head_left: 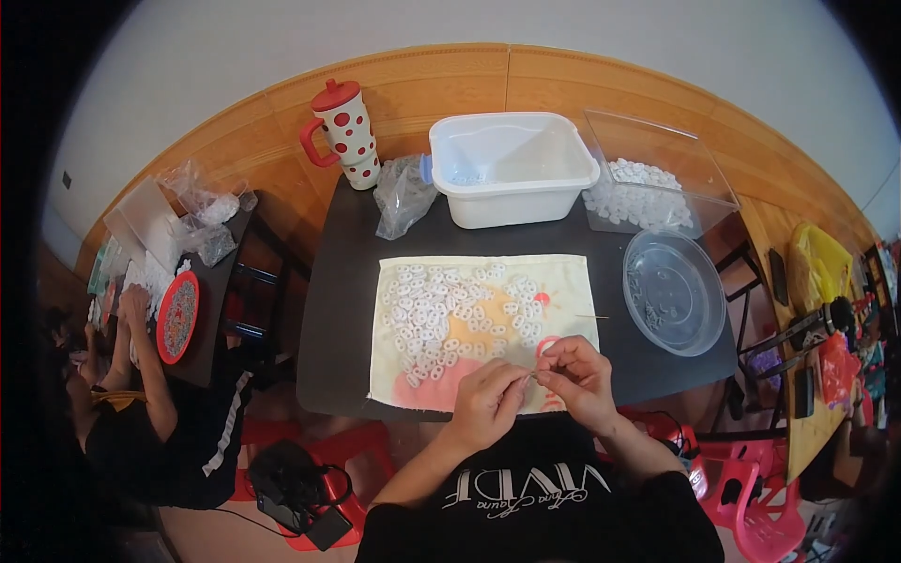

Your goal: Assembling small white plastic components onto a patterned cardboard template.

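My left hand (pixel 488 402) and my right hand (pixel 580 383) meet over the front edge of a pale, printed cloth (pixel 574 281). Both are closed, fingertips pinched together around something tiny that I cannot make out. Just beyond them, many small white oval pieces with two holes (pixel 427 324) lie spread over the left and middle of the cloth. A thin brass-coloured stick (pixel 591 317) rests at the cloth's right edge. To the right stands a round clear tray (pixel 690 300) holding small grey parts (pixel 648 305).
Across the back of the dark table (pixel 343 310) are a spotted tumbler (pixel 349 136), a crumpled clear bag (pixel 404 197), a white tub (pixel 516 202) and a clear box (pixel 690 192) of white pieces. At left, another person's hands (pixel 134 302) work near a red tray (pixel 164 330).
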Demonstrator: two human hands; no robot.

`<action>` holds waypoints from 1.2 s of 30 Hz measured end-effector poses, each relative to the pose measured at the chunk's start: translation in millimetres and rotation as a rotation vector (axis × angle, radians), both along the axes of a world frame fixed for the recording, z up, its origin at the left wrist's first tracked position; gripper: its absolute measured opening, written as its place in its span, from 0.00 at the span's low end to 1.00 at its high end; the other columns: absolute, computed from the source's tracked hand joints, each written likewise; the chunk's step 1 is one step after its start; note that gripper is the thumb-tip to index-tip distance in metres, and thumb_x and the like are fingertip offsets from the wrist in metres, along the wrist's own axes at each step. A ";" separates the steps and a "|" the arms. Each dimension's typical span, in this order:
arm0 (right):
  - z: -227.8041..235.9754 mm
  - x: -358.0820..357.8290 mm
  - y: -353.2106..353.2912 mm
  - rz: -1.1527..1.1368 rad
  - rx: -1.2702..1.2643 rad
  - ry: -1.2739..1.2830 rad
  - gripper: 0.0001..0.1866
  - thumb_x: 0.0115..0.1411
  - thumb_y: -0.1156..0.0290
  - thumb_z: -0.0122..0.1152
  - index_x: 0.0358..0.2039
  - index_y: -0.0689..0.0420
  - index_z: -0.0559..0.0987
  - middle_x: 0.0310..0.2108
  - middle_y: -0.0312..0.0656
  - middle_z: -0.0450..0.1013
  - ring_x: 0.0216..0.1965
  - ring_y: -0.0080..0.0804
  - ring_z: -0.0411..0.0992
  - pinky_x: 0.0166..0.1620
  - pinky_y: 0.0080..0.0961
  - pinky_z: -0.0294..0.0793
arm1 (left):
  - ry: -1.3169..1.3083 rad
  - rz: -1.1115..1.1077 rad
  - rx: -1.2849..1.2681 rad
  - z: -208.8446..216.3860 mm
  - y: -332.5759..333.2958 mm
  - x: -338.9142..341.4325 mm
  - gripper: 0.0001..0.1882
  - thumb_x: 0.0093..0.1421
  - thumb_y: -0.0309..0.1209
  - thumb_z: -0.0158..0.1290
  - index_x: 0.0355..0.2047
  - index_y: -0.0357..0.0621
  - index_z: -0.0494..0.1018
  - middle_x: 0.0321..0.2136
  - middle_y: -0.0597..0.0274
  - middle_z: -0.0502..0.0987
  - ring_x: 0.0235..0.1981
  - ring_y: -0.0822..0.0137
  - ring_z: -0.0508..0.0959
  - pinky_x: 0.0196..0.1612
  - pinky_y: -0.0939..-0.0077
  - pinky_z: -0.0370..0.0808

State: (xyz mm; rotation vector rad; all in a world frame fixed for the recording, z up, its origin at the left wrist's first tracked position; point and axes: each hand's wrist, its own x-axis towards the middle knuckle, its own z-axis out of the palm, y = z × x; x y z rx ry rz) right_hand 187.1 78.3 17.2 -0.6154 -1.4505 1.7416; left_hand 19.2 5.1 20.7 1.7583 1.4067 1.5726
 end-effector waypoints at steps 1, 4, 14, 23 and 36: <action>-0.7 -0.2 -0.4 0.001 0.000 0.000 0.16 0.58 0.90 0.59 0.45 0.61 0.71 0.36 0.38 0.75 0.38 0.21 0.73 0.42 0.18 0.72 | 0.000 0.001 0.000 -0.7 -0.4 -0.1 0.06 0.56 0.16 0.55 0.35 0.33 0.77 0.25 0.55 0.76 0.23 0.65 0.76 0.27 0.76 0.70; -3.8 -1.0 -1.2 -0.023 0.062 0.008 0.17 0.58 0.90 0.60 0.46 0.62 0.72 0.36 0.39 0.75 0.37 0.21 0.73 0.42 0.18 0.72 | -0.079 -0.012 -0.072 -1.7 -2.0 -0.3 0.05 0.56 0.16 0.55 0.35 0.33 0.76 0.25 0.58 0.75 0.23 0.69 0.75 0.26 0.78 0.69; -6.2 0.1 3.4 -0.052 0.340 -0.019 0.17 0.57 0.89 0.62 0.45 0.63 0.72 0.36 0.40 0.76 0.38 0.23 0.75 0.41 0.19 0.72 | -0.551 -0.188 -0.300 -5.9 -3.1 -0.8 0.02 0.63 0.19 0.53 0.34 0.33 0.75 0.24 0.68 0.74 0.22 0.82 0.70 0.24 0.86 0.65; 0.9 -2.8 5.2 -0.018 0.083 -0.089 0.16 0.59 0.85 0.61 0.48 0.60 0.72 0.34 0.35 0.75 0.36 0.17 0.72 0.41 0.15 0.70 | -0.417 -0.121 -0.249 -4.3 1.7 0.6 0.02 0.62 0.18 0.53 0.33 0.34 0.75 0.24 0.68 0.74 0.22 0.81 0.70 0.24 0.84 0.65; -6.8 4.8 33.6 -0.186 0.503 -0.473 0.16 0.54 0.86 0.63 0.43 0.63 0.75 0.34 0.45 0.76 0.35 0.27 0.76 0.37 0.21 0.74 | -0.559 -0.158 -0.377 -20.5 5.3 -0.8 0.03 0.65 0.22 0.54 0.37 0.36 0.76 0.26 0.71 0.75 0.23 0.83 0.71 0.25 0.87 0.68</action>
